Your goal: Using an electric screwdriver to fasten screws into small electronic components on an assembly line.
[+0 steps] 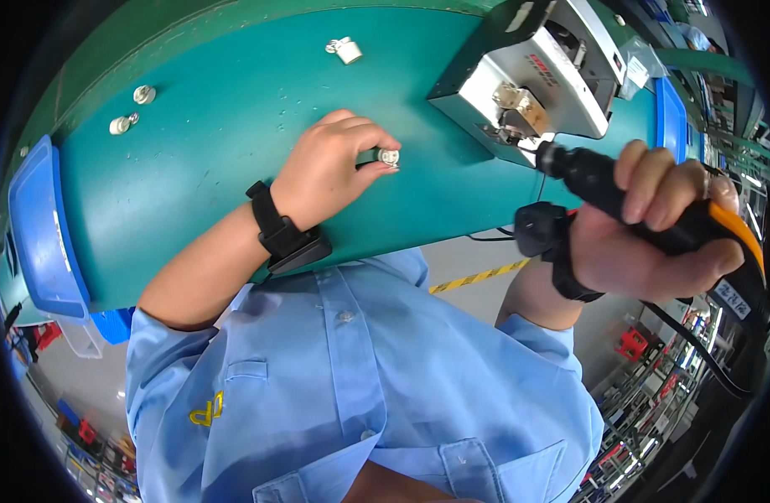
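Observation:
Between the thumb and forefinger of my left hand (330,163) is a small round white part (388,158), held above the green tabletop. My right hand (653,226) is wrapped round a black and orange electric screwdriver (603,180). Its tip points left, close to the outlet at the front of a silver and black screw feeder (527,84). Whether the tip touches the feeder or carries a screw is too small to tell. Dark bands with black modules circle both my wrists.
Several similar white parts lie farther off, among them one at the back (346,50) and one at the left (144,94). A blue tray (41,226) stands at the table's left edge. Another blue bin (670,117) and a clear plastic bag (640,67) are beyond the feeder.

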Tool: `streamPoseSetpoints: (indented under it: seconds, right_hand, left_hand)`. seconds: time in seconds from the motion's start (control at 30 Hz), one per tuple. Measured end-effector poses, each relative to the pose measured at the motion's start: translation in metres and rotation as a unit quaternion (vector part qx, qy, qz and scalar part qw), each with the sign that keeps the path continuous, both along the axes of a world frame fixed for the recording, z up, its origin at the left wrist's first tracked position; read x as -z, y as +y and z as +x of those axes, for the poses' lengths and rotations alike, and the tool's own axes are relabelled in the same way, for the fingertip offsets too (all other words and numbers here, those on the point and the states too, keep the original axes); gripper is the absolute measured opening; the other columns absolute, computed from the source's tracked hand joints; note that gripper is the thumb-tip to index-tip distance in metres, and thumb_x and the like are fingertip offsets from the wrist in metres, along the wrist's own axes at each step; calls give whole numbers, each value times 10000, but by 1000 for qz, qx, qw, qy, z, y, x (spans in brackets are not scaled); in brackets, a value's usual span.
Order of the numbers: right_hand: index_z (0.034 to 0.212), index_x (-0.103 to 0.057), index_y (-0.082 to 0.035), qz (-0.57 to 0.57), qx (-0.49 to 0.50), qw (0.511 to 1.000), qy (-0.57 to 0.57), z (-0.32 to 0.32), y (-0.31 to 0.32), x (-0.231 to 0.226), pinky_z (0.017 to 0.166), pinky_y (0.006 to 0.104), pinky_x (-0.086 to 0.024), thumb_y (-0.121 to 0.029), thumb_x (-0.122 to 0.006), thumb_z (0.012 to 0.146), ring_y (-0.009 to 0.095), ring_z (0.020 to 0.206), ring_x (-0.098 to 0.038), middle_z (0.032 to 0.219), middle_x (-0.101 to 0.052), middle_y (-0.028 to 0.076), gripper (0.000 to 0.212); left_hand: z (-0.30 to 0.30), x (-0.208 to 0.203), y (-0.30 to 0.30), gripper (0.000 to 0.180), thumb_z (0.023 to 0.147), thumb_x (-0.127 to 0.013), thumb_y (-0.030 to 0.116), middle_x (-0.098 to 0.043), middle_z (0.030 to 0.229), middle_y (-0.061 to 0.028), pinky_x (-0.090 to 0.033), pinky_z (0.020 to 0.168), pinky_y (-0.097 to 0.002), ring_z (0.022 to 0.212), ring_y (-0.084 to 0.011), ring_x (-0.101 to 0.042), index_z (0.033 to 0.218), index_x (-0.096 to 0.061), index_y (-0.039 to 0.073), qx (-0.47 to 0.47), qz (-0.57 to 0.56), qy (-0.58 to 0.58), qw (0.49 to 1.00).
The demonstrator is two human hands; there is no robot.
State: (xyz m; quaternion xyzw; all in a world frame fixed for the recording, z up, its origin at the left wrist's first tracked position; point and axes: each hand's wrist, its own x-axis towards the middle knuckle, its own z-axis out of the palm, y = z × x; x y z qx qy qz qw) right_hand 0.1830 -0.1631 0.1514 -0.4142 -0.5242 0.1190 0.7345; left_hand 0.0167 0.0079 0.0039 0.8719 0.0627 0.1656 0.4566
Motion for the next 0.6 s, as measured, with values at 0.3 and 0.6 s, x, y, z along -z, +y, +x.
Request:
streamPoseSetpoints:
  seconds: [0.3,0.6]
  right_hand:
    - [1113,-498,-59,11,136,990,26,17,1,14,497,324,-390,-467,-448,956,154,460,-455,575,-464,40,439]
    - [1094,-514,-74,-89,-96,990,54,52,24,2,552,280,-334,-469,-445,958,100,524,-383,634,-420,-5,424]
  left_hand:
    - [2,-3,-1,212,697,-770,77,-681,864,-65,-503,724,-360,815,-256,-604,887,-678,63,-13,2,17,1000]
    - [-1,-5,-1,201,694,-767,68,-684,865,-65,-507,723,-362,816,-254,-605,876,-685,58,-21,-12,40,999]
